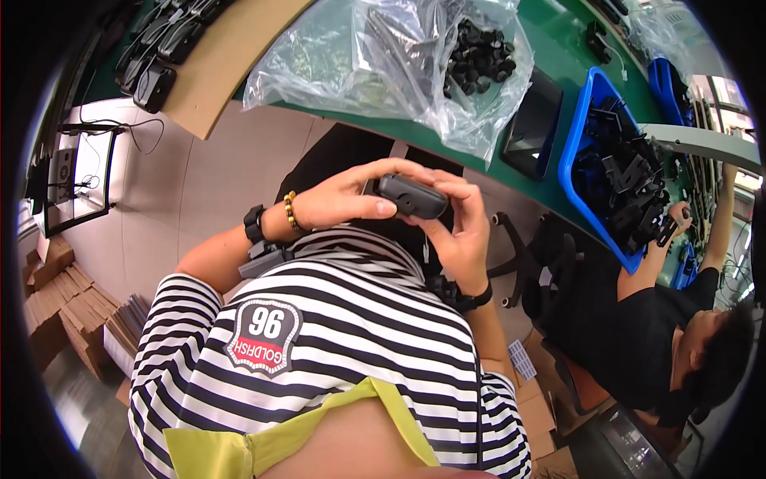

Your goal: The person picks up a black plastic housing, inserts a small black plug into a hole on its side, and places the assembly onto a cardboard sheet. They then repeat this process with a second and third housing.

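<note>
Both my hands hold a small dark grey oblong plastic device [412, 198] in front of my body, short of the table. My left hand [348, 194] has its thumb along the near side and its fingers curled over the top. My right hand [466, 227] pinches the other end between thumb and fingers. A small round dark spot shows on the side of the device facing me. Below it hangs a thin white cable end. Beyond my hands, a clear plastic bag [343, 76] lies on the green table [435, 144], with small round black parts [481, 57] at its right.
A blue bin [570, 172] of black brackets stands at the right. A black flat panel [533, 128] lies beside it. Wired black devices [155, 84] sit by a tan board [223, 68] at far left. A co-worker [638, 335] in black reaches to the bin; cardboard [76, 299] is stacked lower left.
</note>
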Demonstrator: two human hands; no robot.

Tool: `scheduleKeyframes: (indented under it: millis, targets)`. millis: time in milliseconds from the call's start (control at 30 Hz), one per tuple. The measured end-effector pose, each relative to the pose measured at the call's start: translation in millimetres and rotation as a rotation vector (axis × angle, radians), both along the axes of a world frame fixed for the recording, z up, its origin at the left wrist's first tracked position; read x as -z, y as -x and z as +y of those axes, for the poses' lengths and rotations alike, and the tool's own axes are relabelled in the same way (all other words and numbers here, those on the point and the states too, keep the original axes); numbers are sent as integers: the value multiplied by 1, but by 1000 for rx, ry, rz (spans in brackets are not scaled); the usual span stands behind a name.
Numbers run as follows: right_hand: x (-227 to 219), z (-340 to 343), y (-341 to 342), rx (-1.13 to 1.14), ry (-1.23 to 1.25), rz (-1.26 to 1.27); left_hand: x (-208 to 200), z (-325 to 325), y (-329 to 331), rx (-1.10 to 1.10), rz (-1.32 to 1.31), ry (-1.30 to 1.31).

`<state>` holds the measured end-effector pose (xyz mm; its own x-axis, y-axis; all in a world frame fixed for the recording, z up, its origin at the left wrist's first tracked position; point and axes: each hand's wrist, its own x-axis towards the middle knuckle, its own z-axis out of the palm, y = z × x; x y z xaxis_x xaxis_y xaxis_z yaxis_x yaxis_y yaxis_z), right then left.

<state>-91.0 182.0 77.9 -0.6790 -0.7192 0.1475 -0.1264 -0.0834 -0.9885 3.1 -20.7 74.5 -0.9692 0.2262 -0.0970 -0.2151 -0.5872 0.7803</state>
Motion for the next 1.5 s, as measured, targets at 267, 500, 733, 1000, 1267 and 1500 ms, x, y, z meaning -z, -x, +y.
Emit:
scheduleKeyframes:
  millis: [267, 500, 733, 1000, 1267, 1500]
  targets:
    - [-84, 13, 39, -143, -626, 146, 13, -5, -13, 21, -150, 60]
    - [-73, -48, 108, 230, -388, 875, 6, -6, -13, 44, -165, 104]
    - [-31, -65, 141, 154, -537, 1055, 7, -19, -17, -30, -228, 290]
    - [-54, -47, 119, 320, -331, 456, 15, -16, -7, -34, -249, 312]
    - [-63, 2, 78, -34, -86, -96, 20, -15, -5, 61, -303, 357]
    - [-14, 35, 28, -302, -114, -665, 37, -9, -6, 57, -268, 447]
